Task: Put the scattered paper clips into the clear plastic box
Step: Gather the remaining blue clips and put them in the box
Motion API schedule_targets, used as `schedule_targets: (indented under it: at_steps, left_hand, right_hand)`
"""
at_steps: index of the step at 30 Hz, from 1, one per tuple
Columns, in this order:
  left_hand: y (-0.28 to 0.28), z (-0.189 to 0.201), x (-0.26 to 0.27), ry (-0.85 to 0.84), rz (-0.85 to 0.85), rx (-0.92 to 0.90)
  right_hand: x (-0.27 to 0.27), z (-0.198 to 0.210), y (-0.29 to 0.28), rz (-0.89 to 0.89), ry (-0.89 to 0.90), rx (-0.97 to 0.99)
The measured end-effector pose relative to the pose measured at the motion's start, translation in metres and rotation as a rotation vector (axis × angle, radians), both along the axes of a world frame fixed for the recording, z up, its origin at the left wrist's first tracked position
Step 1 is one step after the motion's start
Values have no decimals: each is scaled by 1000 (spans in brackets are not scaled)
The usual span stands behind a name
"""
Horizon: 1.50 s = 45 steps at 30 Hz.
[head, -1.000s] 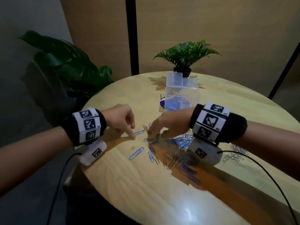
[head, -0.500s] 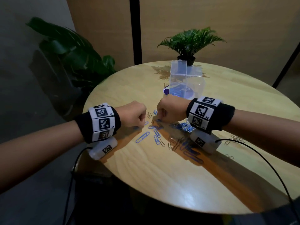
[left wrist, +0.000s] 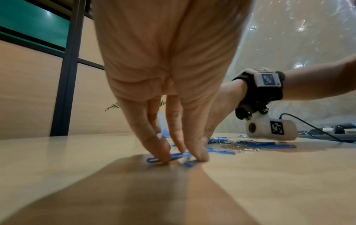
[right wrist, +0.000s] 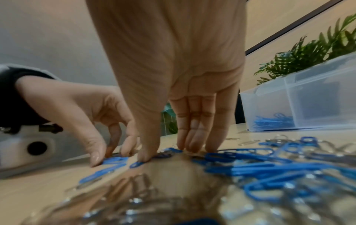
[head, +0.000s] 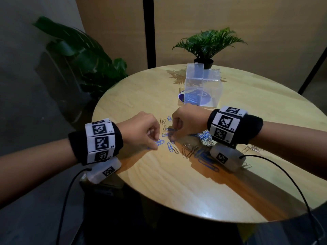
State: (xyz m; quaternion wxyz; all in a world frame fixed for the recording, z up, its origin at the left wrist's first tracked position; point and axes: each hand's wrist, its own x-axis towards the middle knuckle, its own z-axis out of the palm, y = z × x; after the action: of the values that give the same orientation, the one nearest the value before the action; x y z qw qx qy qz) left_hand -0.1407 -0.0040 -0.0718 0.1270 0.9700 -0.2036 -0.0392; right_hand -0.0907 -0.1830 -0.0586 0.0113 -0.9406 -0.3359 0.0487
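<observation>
Round wooden table [head: 177, 188] with scattered paper clips [head: 205, 154], clear plastic box [head: 203, 89], potted plant [head: 206, 45].

I am seeing the paper clips [head: 178, 142] lying scattered on the desk [head: 177, 188], between and under my left hand [head: 139, 128] and right hand [head: 191, 121]. The plastic box [head: 203, 89] is standing behind them, with clips lying in it, and a potted plant [head: 205, 45] is sitting behind the box.
</observation>
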Motion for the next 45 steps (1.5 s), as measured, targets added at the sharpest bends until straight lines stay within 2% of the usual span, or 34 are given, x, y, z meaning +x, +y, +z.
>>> schedule_targets:
  at_steps: [4,6,9,13,19,22,25,29,34,41,45]
  left_hand:
    - [-8,0,8,50,1,-132]
    - [-13,0,9,34,-15,-141]
    - [-16,0,9,-31,-50,-36]
    - [-12,0,13,-24,-76,122]
    - [-5,10,13,-21,-102,179]
    - [-4,12,5,47,-142,241]
    - [-1,12,-3,94,-104,297]
    - [0,12,-14,117,-110,371]
    - [-1,8,-15,144,-77,438]
    - [-4,8,-13,114,-105,420]
    - [-15,10,3,111,-103,485]
  right_hand:
    - [1,-1,-12,-34,33,83]
    - [1,1,-21,-18,4,76]
    - [-11,2,-35,106,-67,51]
    - [-32,-7,-49,224,-110,-85]
    - [-29,-7,-51,172,-190,-240]
    - [-24,-7,-52,99,-157,-361]
    - [-20,-6,-54,50,-156,-337]
    - [-24,-5,-50,145,-169,-279]
    - [-33,-8,-43,204,-190,-300]
    - [-29,1,-43,181,-162,-319]
    - [-30,5,-47,134,-132,-343]
